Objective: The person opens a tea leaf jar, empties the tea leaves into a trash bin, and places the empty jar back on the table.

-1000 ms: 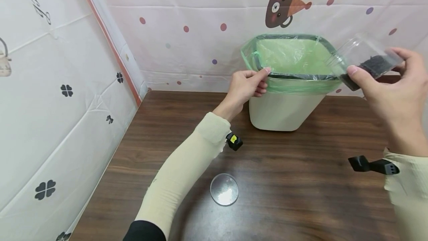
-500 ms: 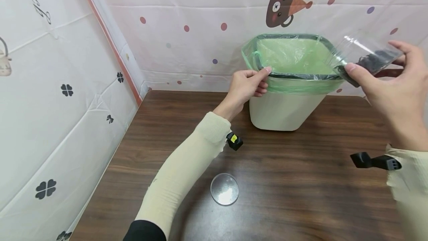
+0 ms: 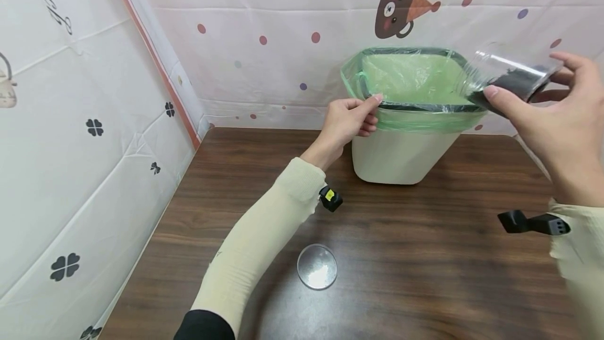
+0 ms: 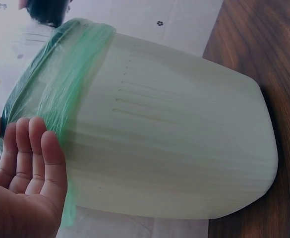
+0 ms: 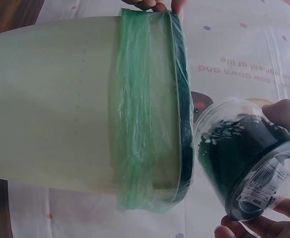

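A: Any text?
B: Back sheet (image 3: 264, 67), upside down from the right wrist: "slow down and", "of life". Head view just gets "and", sideways, by a printed bear (image 3: 401, 7). The jar (image 5: 239, 148) has a barcode label (image 5: 260, 183) on its base; print too small to read.
A: Where's the jar?
B: In the right hand (image 3: 561, 125), fingers and thumb wrapped round it, tipped with its mouth toward the bin (image 3: 401, 159), right at the right rim. Can't tell if they touch.
A: Material?
B: Clear, glossy, round; fine black bits (image 3: 516, 83) lie along its lower side.
A: Left hand (image 3: 346, 119)?
B: Thumb and forefinger nearly together, pinching the liner (image 3: 415, 80) at the front rim; other fingers loosely bent.
A: Bin, liner?
B: Bin's pale, smooth, tapered, upright on the wood-grain surface (image 3: 424, 277). Liner's thin, crinkly green film, folded over a dark rim.
A: Nearer?
B: Clear round disc (image 3: 317, 266), flat.
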`<state>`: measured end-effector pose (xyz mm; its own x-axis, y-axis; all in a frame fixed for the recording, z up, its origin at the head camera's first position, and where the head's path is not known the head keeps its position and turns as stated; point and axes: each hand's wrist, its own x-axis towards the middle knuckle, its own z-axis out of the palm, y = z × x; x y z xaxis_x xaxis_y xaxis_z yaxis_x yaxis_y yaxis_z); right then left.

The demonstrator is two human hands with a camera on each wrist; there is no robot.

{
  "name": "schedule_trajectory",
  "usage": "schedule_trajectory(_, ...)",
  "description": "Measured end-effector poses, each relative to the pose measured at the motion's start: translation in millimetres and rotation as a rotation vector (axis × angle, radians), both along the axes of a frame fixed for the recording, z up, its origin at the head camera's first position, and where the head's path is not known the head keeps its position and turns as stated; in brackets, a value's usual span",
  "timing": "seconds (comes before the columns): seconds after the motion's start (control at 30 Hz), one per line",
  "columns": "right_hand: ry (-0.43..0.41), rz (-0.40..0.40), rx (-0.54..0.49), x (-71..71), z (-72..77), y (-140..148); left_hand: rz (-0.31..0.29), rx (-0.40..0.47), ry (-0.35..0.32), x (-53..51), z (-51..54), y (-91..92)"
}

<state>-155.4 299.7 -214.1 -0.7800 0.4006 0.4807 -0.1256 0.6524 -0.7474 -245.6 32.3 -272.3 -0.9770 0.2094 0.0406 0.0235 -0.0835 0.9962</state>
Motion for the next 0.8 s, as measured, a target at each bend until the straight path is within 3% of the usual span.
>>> schedule_trajectory(0.3, -0.012, -0.004, 0.038, -2.6, 1.8, -0.1, 0.007, -0.001, -0.002, -1.5, -1.6, 0.2)
schedule_trajectory(0.5, -0.021, 0.001, 0.004, -2.5, 3.2, -0.1, 0.006, -0.001, -0.010, -1.4, -2.1, 2.1)
schedule_trajectory(0.8, 0.013, -0.022, 0.099, -8.7, 0.2, 3.4, 0.009, 0.004, -0.004, -2.3, -2.0, 1.4)
